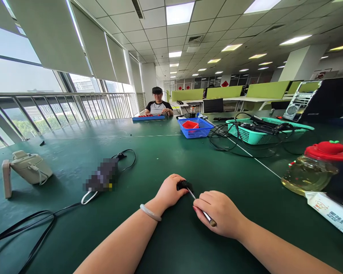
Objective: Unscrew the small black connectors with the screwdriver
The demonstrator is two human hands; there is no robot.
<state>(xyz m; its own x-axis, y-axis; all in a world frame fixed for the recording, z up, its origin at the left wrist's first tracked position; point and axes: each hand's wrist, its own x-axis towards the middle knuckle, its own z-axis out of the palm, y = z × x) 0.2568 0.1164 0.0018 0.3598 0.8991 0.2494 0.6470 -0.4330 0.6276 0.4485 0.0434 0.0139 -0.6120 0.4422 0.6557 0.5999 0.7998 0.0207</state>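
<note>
My left hand (168, 193), with a pale bangle (150, 212) on its wrist, is closed around a small black object (184, 185) on the green table. Too little of that object shows to tell its kind. A slim metal tool (207, 217) with a brownish rounded end is gripped in my right hand (221, 214). It slants down to the left, and its thin far tip meets the black object. Part of the tool's middle is hidden by my fingers.
Left stand a beige bottle (31, 167) and a blurred dark device (103, 176) with cables. Ahead are a blue basket (196, 132) and a green basket (254, 137) of black gear. Right, a red-lidded jar (310, 173) and white packet (333, 215). A person (158, 103) sits opposite.
</note>
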